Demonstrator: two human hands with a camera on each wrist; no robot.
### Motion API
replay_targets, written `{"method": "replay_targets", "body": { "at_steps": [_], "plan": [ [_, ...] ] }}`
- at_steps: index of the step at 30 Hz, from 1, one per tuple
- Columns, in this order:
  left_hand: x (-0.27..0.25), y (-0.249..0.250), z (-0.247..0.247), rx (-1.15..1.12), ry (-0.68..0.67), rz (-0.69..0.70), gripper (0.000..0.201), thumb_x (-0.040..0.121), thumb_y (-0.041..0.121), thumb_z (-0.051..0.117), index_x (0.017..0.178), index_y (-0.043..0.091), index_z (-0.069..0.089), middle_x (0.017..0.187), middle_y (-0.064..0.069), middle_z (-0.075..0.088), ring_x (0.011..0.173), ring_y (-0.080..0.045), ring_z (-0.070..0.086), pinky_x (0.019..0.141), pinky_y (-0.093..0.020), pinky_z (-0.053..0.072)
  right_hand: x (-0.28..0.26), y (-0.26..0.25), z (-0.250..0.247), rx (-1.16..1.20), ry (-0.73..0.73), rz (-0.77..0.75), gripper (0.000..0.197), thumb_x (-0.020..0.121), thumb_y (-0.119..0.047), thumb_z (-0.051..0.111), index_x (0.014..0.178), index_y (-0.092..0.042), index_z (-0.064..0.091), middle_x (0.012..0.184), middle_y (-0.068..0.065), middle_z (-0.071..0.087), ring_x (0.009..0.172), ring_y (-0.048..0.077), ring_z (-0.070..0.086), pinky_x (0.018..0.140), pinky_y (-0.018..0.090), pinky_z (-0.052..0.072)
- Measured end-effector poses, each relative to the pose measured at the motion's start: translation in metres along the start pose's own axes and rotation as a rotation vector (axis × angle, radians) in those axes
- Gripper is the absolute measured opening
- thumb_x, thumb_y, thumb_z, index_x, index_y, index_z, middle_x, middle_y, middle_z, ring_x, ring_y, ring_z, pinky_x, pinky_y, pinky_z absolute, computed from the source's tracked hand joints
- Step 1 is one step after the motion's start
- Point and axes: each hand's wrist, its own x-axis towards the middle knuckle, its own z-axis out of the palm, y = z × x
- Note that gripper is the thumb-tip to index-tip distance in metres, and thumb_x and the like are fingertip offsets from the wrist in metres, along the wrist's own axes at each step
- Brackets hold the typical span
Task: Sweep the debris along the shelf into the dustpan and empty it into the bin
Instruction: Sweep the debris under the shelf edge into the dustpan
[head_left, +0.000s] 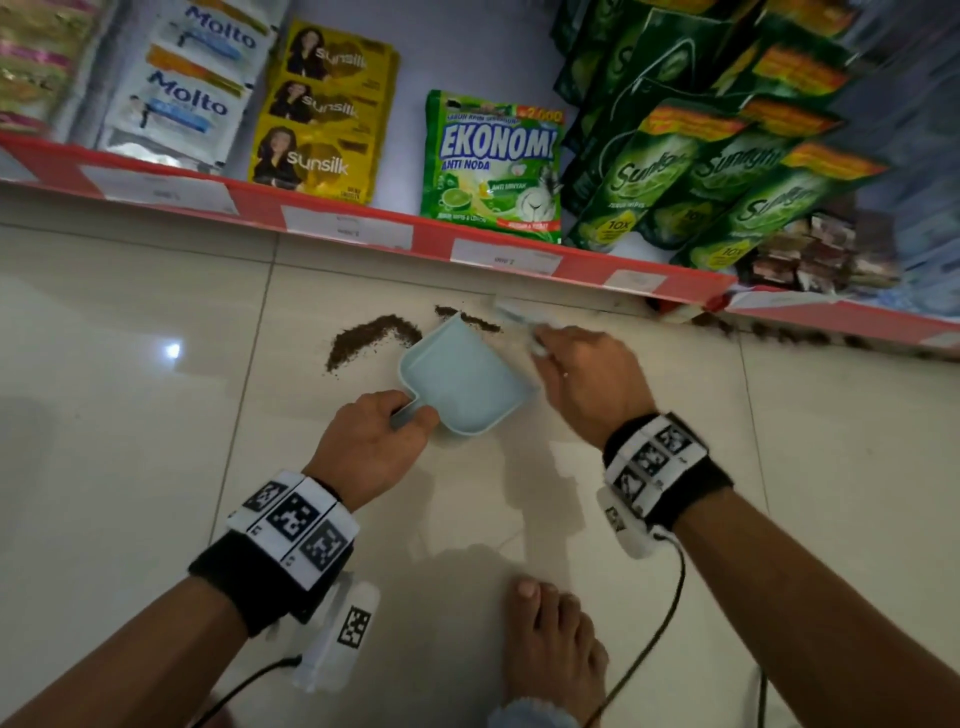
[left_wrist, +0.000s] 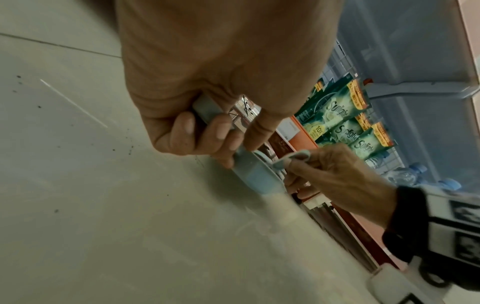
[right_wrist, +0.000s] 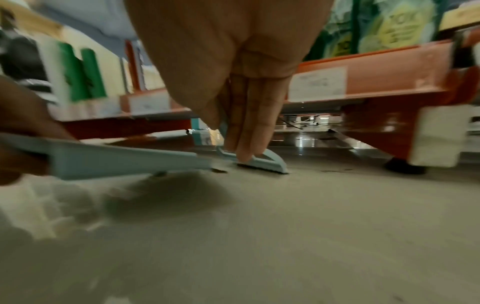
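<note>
A light blue dustpan (head_left: 462, 379) lies on the tiled floor, its mouth toward the shelf. My left hand (head_left: 384, 431) grips its short handle (left_wrist: 207, 111). My right hand (head_left: 587, 379) holds a small light blue brush (head_left: 519, 317), blurred, just right of the pan's mouth. In the right wrist view its fingers press on the brush (right_wrist: 267, 162), low on the floor beside the dustpan (right_wrist: 124, 158). Brown debris (head_left: 369, 335) lies in a curved pile left of the pan. A thinner streak (head_left: 478, 321) lies at its mouth, and more debris (head_left: 810, 335) runs under the shelf edge at right.
The red-edged bottom shelf (head_left: 363, 228) with price tags runs across the back, stocked with sachets and green detergent pouches (head_left: 493, 161). A bare foot (head_left: 550, 639) stands near me on the glossy tiles. Wrist cables (head_left: 665, 613) hang from both arms.
</note>
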Motion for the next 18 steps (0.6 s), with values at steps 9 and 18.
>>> {"method": "replay_targets", "body": {
  "at_steps": [9,18],
  "plan": [
    [-0.007,0.000,-0.003,0.049,0.028,-0.012,0.039,0.089,0.038,0.057,0.057,0.020,0.043,0.052,0.006,0.047,0.053,-0.015,0.046,0.052,-0.028,0.032,0.001,0.041,-0.023,-0.169,0.216,0.197,0.015,0.095,-0.019,0.056,0.104,-0.015,0.068,0.088,0.014,0.071,0.071,0.037,0.068,0.058,0.032,0.042],
    [-0.010,0.001,-0.002,0.050,0.008,-0.024,0.034,0.089,0.036,0.056,0.061,0.019,0.047,0.056,0.004,0.050,0.058,-0.019,0.049,0.056,-0.030,0.036,-0.014,0.010,0.000,0.013,0.046,0.071,0.029,0.103,-0.030,0.039,0.106,-0.014,0.063,0.083,0.007,0.067,0.061,0.029,0.056,0.054,0.033,0.043]
  ]
}}
